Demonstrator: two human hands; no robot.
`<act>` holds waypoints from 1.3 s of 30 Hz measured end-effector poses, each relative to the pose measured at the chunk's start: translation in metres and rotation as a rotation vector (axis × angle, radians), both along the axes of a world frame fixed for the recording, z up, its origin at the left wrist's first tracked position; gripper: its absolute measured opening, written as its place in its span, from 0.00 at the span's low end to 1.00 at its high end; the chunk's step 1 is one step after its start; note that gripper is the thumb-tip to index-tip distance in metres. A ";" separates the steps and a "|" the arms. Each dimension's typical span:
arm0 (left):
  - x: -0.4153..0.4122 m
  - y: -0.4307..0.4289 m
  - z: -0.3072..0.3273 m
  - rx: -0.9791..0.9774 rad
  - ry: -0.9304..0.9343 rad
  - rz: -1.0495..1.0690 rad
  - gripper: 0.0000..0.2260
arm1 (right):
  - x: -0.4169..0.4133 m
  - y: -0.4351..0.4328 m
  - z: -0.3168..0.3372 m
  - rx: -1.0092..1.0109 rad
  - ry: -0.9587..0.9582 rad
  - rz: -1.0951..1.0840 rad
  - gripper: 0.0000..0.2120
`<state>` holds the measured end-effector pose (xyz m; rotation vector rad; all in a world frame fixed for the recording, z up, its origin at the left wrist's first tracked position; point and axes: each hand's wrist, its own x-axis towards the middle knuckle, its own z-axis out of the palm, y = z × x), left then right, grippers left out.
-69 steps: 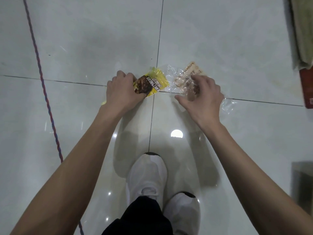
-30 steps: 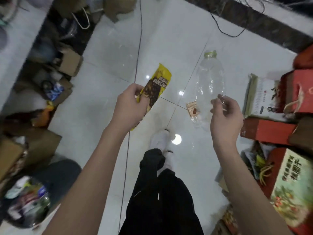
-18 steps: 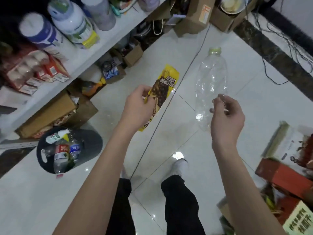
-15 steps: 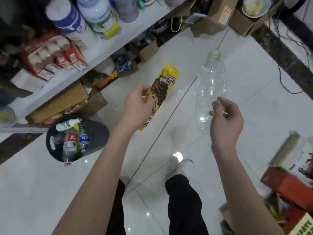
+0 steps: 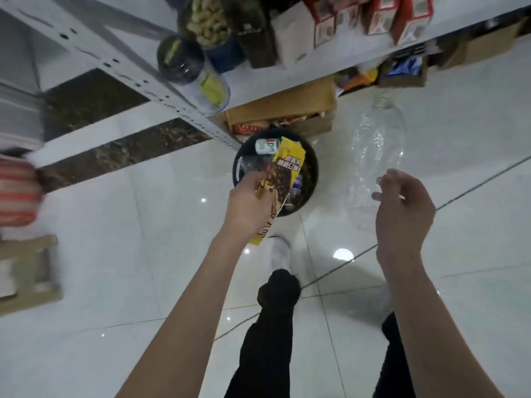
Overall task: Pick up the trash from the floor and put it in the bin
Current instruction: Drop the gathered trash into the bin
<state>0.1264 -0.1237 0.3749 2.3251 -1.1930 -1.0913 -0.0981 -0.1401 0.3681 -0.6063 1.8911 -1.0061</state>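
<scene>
My left hand (image 5: pixel 249 206) grips a yellow snack wrapper (image 5: pixel 283 173) with a brown picture on it, held upright over the near edge of the round black bin (image 5: pixel 311 179). The bin stands on the floor and holds several bottles and wrappers. My right hand (image 5: pixel 403 209) pinches the lower part of a clear empty plastic bottle (image 5: pixel 375 156), held upright in the air to the right of the bin, cap end away from me.
A white metal shelf rack (image 5: pixel 149 79) with jars and red boxes rises just behind the bin. Cardboard boxes (image 5: pixel 290 110) sit under it. A striped bag (image 5: pixel 17 193) and a box (image 5: pixel 26 271) are at the left. My legs and white shoe (image 5: pixel 280 252) are below.
I picked the wrapper and the clear bottle off the floor, stood up and turned toward the shelves. The bin came from the far left to right in front of my left hand.
</scene>
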 end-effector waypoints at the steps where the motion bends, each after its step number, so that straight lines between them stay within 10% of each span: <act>1: 0.020 0.004 -0.010 0.018 -0.014 0.035 0.12 | 0.015 0.001 -0.009 0.027 0.022 0.044 0.16; 18: 0.121 -0.023 -0.155 0.154 -0.012 0.155 0.15 | 0.121 0.007 -0.129 0.156 0.212 0.219 0.14; 39: -0.003 -0.035 -0.082 0.000 -0.014 -0.078 0.11 | 0.021 0.032 -0.100 0.132 0.183 0.145 0.17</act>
